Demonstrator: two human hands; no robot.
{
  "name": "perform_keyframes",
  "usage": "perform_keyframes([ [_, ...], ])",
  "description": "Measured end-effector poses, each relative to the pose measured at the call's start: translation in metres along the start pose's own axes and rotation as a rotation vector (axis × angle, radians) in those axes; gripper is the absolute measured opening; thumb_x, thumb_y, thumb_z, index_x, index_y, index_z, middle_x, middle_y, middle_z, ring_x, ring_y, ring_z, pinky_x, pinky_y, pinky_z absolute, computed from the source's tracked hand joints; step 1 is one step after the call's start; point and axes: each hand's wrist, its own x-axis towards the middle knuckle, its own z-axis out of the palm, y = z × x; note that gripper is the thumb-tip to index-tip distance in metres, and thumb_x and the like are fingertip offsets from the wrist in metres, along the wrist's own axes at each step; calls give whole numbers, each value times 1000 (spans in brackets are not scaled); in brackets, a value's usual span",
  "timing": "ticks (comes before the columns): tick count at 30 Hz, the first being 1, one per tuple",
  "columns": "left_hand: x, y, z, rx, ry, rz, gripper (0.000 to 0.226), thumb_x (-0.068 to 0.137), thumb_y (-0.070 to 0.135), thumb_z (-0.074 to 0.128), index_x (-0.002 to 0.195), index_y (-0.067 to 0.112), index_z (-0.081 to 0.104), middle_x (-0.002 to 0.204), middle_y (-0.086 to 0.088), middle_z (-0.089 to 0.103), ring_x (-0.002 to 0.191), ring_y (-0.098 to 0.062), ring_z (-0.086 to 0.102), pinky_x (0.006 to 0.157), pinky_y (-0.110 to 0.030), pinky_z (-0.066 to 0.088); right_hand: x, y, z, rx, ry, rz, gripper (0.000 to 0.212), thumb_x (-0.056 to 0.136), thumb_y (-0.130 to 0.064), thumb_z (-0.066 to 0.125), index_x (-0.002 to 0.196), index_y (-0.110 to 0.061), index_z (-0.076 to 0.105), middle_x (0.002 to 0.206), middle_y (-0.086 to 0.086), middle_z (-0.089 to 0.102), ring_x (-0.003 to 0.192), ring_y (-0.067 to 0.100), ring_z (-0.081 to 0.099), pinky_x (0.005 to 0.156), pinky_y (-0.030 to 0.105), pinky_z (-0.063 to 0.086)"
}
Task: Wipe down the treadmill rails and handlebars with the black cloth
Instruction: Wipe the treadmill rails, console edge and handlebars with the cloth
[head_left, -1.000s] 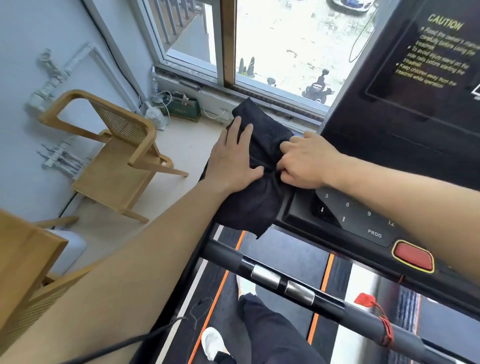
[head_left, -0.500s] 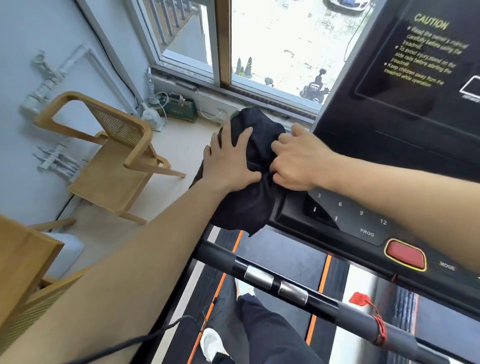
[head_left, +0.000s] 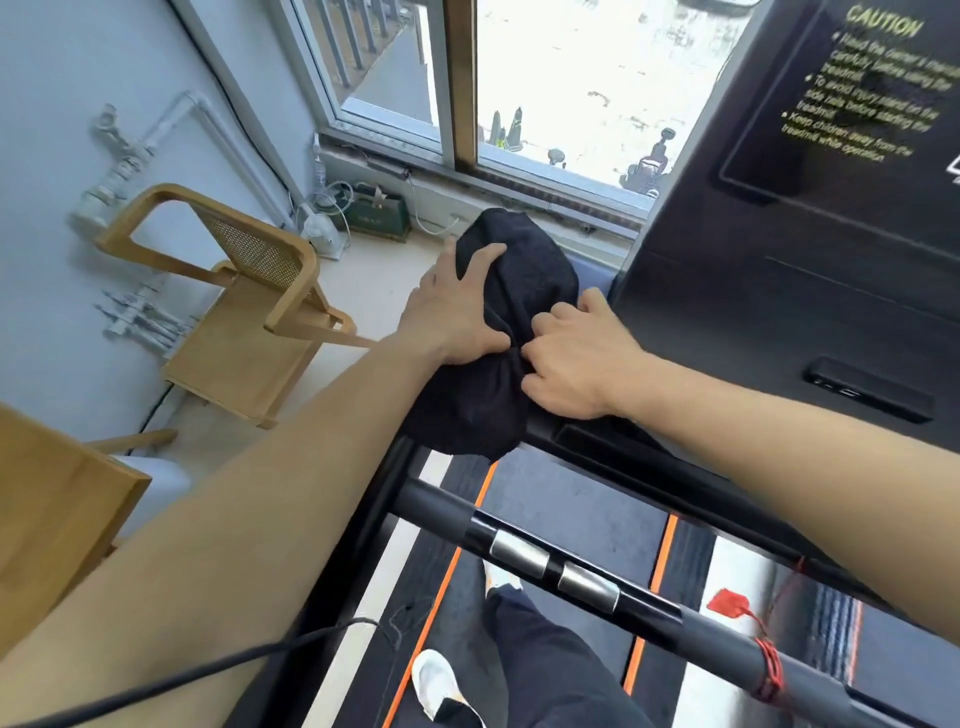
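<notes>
The black cloth (head_left: 514, 280) is bunched over the left corner of the treadmill console (head_left: 779, 291), covering whatever lies under it. My left hand (head_left: 449, 312) lies flat on the cloth's left side, fingers spread, thumb pinching a fold. My right hand (head_left: 571, 358) is curled, gripping the cloth at its gathered middle. The black front handlebar (head_left: 597, 582) with two silver sensor plates crosses below my arms, apart from both hands. The treadmill belt (head_left: 561, 514) with orange stripes runs beneath it.
A wooden cane-back chair (head_left: 244, 312) stands left of the treadmill, a wooden table edge (head_left: 52, 514) at lower left. A window (head_left: 519, 93) is ahead. A red safety key cord (head_left: 763, 660) wraps the handlebar. My leg and white shoe (head_left: 441, 686) stand on the belt.
Both hands with the cloth have slid a little farther forward along the console's left corner. The keypad and red button are now hidden by my right arm as the view shifted.
</notes>
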Motion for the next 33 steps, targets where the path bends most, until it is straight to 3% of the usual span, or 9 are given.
perform_keyframes([
  [4, -3, 5, 9, 117, -7, -10, 118, 66, 54, 75, 154, 43, -2, 164, -13, -18, 151, -38, 0, 119, -58, 14, -9, 18, -4, -219, 102, -89, 51, 86, -39, 25, 82, -22, 73, 75, 1, 40, 76, 22, 35, 80, 42, 27],
  [8, -6, 9, 7, 143, -20, -76, 117, 68, 49, 77, 152, 47, -5, 165, -9, -16, 152, -36, -2, 119, -63, 7, 1, -2, -1, 156, -61, 71, 37, 88, -44, 37, 88, -26, 69, 89, -2, 48, 96, 23, 47, 87, 43, 29],
  [11, 5, 13, -11, 145, -88, -95, 119, 69, 38, 81, 153, 43, -4, 166, -10, -11, 152, -37, 3, 119, -62, 9, 5, -13, 3, 389, -75, 156, 27, 85, -44, 42, 80, -28, 63, 92, -3, 49, 102, 25, 47, 87, 43, 27],
  [16, 15, 22, -7, 169, -105, -74, 125, 68, 34, 83, 154, 42, -7, 164, -16, -16, 149, -41, 8, 114, -59, 28, -17, -2, 22, 143, 173, 90, 50, 83, -41, 27, 108, -29, 69, 100, -5, 61, 97, 21, 53, 84, 39, 33],
  [19, 23, 19, -5, 107, 43, -13, 111, 67, 40, 80, 153, 44, 10, 163, -12, 2, 139, -41, 32, 99, -54, 44, -11, 10, 22, 146, 296, 151, 42, 83, -31, 33, 99, -26, 71, 91, -4, 67, 86, 25, 61, 76, 38, 37],
  [25, 13, 0, 8, 50, 70, 37, 106, 73, 42, 77, 154, 46, 10, 166, -4, -4, 148, -32, 19, 110, -53, 37, 1, -11, 12, 167, 255, 139, 38, 83, -34, 36, 65, -15, 64, 66, 2, 65, 76, 26, 53, 74, 40, 32],
  [29, 8, -27, -3, -317, -32, 118, 106, 71, 32, 80, 157, 38, 18, 162, -5, 13, 147, -25, 23, 119, -39, 26, -8, -36, 9, 690, 226, 278, 40, 87, -35, 43, 110, -14, 68, 96, 4, 73, 96, 28, 61, 94, 35, 35],
  [31, 7, -36, -8, -432, -110, 105, 101, 78, 20, 81, 157, 36, 20, 160, -4, 20, 147, -19, 24, 120, -35, 23, -8, -45, 7, 916, 210, 325, 49, 86, -35, 43, 127, -14, 59, 94, 3, 73, 99, 26, 59, 109, 33, 27],
  [33, 7, -35, -5, -432, -119, 84, 97, 82, 26, 78, 156, 39, 17, 161, -4, 18, 147, -18, 21, 118, -31, 19, -8, -52, 8, 895, 198, 334, 50, 86, -35, 43, 132, -14, 47, 85, -3, 70, 92, 23, 57, 114, 35, 21],
])
